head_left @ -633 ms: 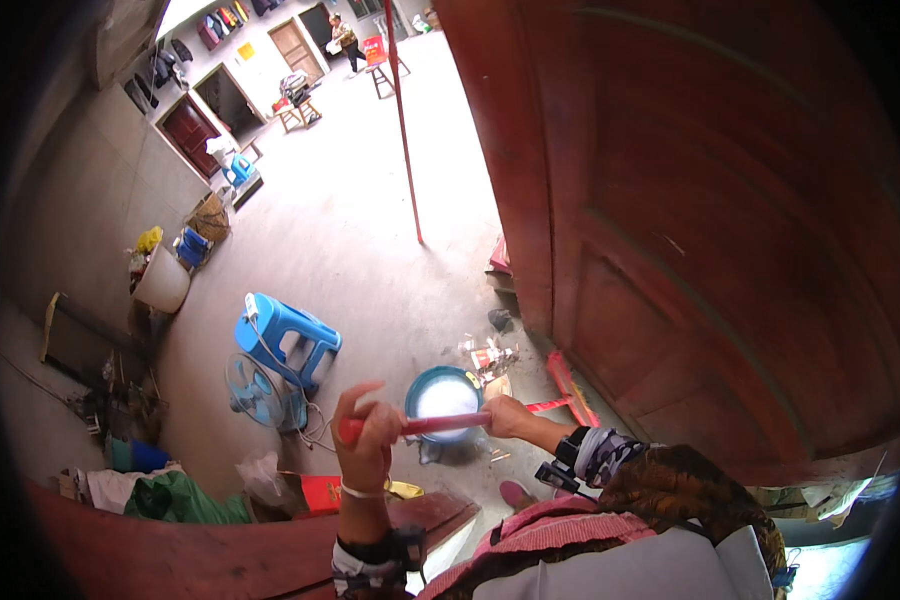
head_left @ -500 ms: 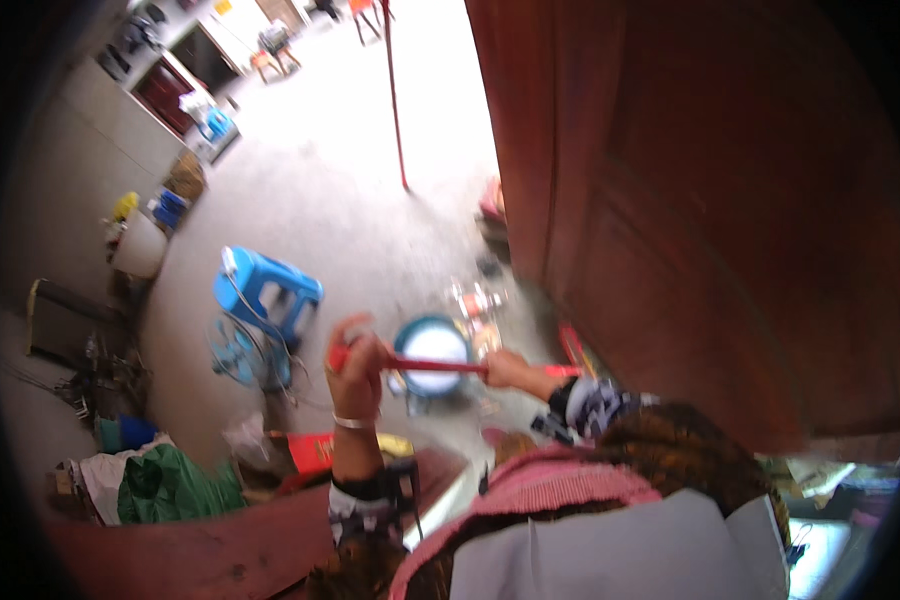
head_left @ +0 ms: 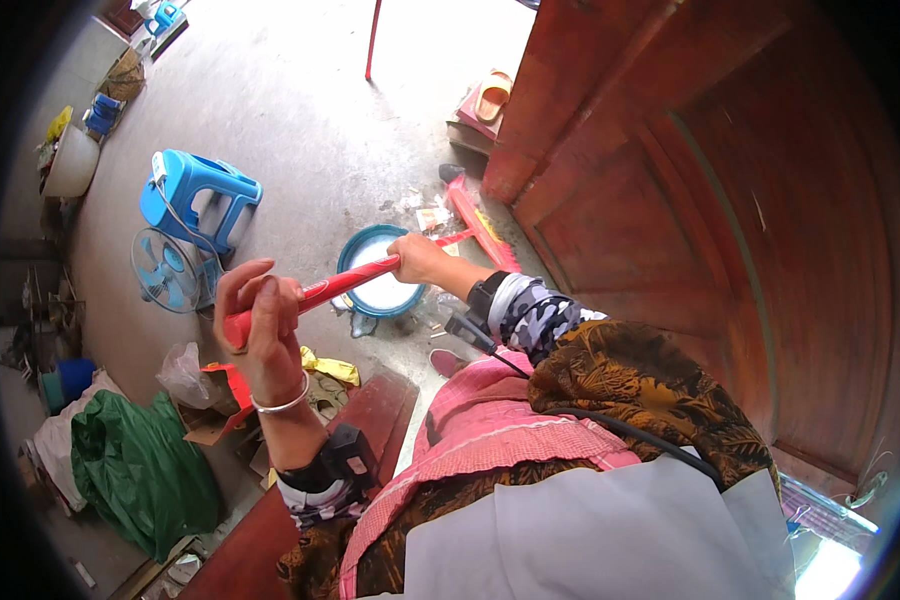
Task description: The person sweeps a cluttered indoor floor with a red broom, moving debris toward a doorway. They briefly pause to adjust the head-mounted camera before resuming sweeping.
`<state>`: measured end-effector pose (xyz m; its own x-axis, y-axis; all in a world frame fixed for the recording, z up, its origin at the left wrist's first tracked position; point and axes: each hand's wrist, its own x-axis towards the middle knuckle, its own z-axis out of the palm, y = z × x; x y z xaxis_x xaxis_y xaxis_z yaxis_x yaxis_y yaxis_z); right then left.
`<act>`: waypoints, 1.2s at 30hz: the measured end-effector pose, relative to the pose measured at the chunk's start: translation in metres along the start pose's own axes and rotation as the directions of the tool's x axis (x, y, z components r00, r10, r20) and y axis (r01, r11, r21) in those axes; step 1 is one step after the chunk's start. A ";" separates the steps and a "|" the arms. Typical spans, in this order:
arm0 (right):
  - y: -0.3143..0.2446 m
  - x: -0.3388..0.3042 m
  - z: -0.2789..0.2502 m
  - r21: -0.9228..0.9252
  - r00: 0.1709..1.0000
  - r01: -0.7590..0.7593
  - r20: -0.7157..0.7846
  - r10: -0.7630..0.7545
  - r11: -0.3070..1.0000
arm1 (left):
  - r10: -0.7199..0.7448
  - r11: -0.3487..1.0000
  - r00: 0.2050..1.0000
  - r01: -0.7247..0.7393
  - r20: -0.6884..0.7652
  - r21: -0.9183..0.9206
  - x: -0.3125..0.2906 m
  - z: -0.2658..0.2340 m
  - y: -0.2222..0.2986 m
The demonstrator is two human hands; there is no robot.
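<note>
A broom with a red handle slants across in front of me, over a blue basin of whitish liquid on the floor. My left hand is at the handle's rounded end, its thumb and part of its fingers round it and the forefinger bent loosely. Further along, my right hand is closed round the handle, above the basin's right rim. Past that hand, the red broom head lies at floor level near the wooden door. Paper scraps lie between the basin and the broom head.
A blue stool and a small blue fan stand left of the basin. The reddish door borders the right side. Green sacking and an opened carton are at lower left. A yellow slipper rests beyond the door's edge.
My view has shifted, so the stool and fan sit further left and higher. The broom handle has gone from nearly level to slanting, and the broom head now shows by the door.
</note>
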<state>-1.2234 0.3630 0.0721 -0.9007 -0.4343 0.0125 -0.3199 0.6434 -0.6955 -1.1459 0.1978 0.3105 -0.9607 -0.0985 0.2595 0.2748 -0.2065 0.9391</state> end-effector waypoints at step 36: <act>0.144 0.117 -0.207 0.507 0.960 -0.216 -0.048 0.277 0.835 | -0.511 -0.812 0.390 0.073 -0.766 0.579 -0.223 -0.143 -0.064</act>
<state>-1.4361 0.5354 0.1222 -0.9672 -0.2078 -0.1462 0.0764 0.3111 -0.9473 -0.9434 0.0935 0.1600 -0.4852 -0.6788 -0.5511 -0.3162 0.7239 -0.6132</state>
